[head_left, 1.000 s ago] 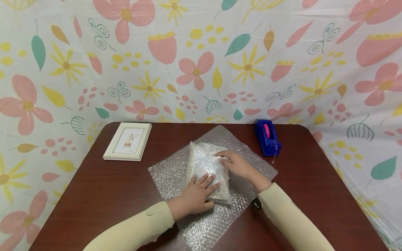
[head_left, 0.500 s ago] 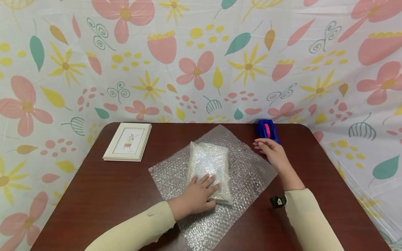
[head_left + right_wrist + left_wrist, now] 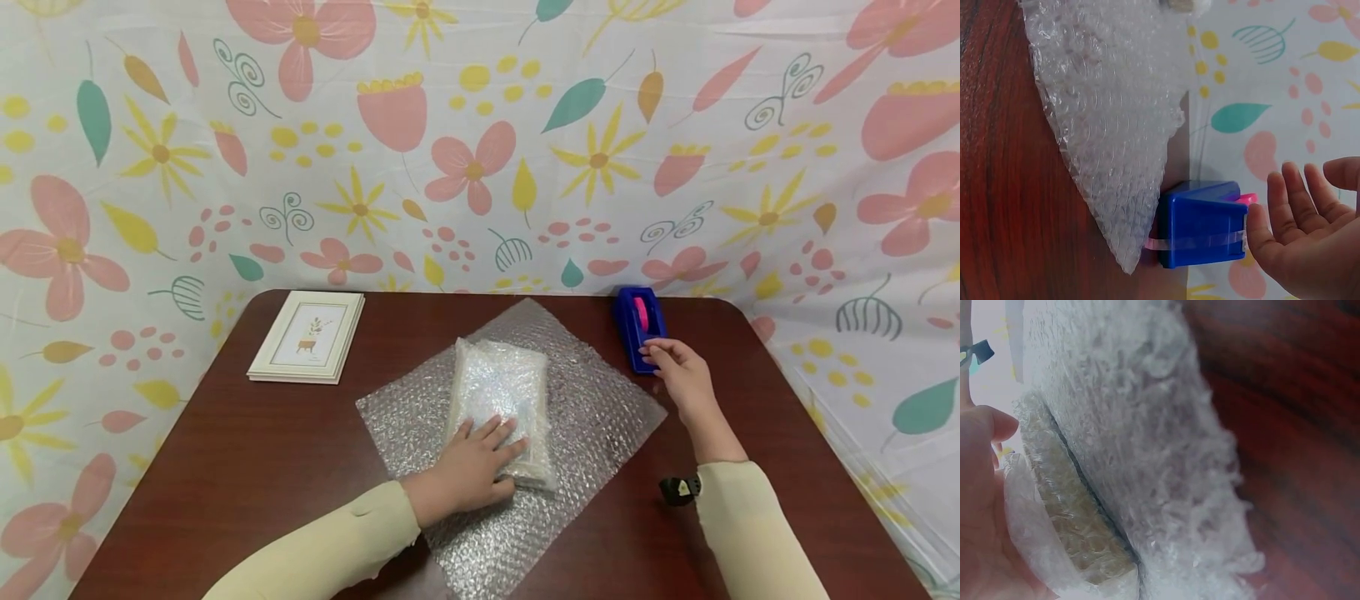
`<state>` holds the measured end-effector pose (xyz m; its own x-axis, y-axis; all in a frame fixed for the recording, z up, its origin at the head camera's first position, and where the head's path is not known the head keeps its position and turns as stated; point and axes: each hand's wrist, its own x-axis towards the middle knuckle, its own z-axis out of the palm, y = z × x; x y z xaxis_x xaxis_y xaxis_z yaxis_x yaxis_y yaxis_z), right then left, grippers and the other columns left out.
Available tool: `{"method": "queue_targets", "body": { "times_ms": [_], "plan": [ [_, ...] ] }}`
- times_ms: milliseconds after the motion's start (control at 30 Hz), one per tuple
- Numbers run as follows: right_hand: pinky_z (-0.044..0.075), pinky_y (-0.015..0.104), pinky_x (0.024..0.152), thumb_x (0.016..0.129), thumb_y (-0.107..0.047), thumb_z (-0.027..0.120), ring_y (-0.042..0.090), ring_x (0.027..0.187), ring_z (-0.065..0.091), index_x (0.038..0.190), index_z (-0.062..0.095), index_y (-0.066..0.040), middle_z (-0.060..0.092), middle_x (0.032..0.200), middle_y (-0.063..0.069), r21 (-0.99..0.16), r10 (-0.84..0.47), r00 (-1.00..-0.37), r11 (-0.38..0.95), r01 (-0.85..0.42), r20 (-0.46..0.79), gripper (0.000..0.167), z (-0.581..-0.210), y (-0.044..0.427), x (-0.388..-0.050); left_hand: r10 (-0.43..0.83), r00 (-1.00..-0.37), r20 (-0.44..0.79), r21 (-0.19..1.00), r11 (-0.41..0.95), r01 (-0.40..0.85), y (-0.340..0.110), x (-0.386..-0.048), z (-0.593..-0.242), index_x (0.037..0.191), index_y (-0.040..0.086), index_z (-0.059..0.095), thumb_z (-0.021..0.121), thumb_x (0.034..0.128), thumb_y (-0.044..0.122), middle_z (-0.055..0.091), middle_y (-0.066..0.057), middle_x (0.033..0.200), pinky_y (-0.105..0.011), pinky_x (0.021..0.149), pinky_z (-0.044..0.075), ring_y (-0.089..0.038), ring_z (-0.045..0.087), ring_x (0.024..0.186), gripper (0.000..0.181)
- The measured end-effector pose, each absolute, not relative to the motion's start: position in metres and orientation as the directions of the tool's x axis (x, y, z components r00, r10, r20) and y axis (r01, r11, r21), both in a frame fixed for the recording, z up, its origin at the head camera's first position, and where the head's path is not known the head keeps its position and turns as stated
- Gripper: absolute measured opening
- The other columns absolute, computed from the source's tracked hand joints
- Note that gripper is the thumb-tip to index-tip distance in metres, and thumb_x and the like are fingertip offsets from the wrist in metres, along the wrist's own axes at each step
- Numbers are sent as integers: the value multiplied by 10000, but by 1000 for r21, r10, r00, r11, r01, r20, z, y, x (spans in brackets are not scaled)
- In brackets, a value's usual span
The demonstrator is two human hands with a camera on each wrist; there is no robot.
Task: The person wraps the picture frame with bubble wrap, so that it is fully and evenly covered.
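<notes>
My left hand (image 3: 472, 468) lies with spread fingers on a bubble-wrapped bundle (image 3: 501, 379), which rests on a flat sheet of bubble wrap (image 3: 592, 408) turned cornerwise. In the left wrist view the hand (image 3: 985, 506) is beside the wrapped bundle's edge (image 3: 1079, 512). At the near end of a blue tape dispenser (image 3: 628, 333) with a pink roll is my right hand (image 3: 686, 379). The right wrist view shows that hand (image 3: 1310, 231) with loosely bent fingers at the dispenser (image 3: 1200, 219); a strip of clear tape hangs down the dispenser's end. Whether fingertips touch it is unclear.
White picture frames (image 3: 306, 337), stacked, lie at the back left of the dark wooden table (image 3: 300, 450). A flower-patterned cloth (image 3: 465, 167) hangs behind and at both sides. One corner of the bubble sheet (image 3: 1116, 231) lies close to the dispenser in the right wrist view.
My right hand has left the wrapped bundle and moved right to the near end of the tape dispenser. The left hand has stayed on the bundle.
</notes>
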<state>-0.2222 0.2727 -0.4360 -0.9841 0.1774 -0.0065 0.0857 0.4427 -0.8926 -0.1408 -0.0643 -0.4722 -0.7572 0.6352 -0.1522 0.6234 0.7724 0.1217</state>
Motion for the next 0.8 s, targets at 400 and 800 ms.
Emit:
{"method": "queue_targets", "body": {
  "times_ms": [400, 800],
  "plan": [
    [494, 133, 829, 1095, -325, 433, -173, 914, 487, 1411, 534, 21, 511, 899, -382, -887, 263, -963, 428, 175, -63, 479, -445, 287, -222, 636, -758, -146, 126, 772, 623, -65, -139, -472, 1597, 313, 365, 523, 1004, 471, 288, -3, 1706, -539, 1273, 285, -226, 299, 1582, 635],
    [453, 388, 1112, 1075, -336, 431, 220, 1313, 482, 1450, 495, -60, 391, 1604, 160, -897, 403, -888, 271, 349, -224, 470, -463, 296, -230, 647, -754, -118, 107, 763, 638, -65, -139, -474, 1597, 298, 372, 531, 1002, 433, 299, -15, 1702, -544, 1265, 301, -235, 312, 1577, 631]
  ]
}}
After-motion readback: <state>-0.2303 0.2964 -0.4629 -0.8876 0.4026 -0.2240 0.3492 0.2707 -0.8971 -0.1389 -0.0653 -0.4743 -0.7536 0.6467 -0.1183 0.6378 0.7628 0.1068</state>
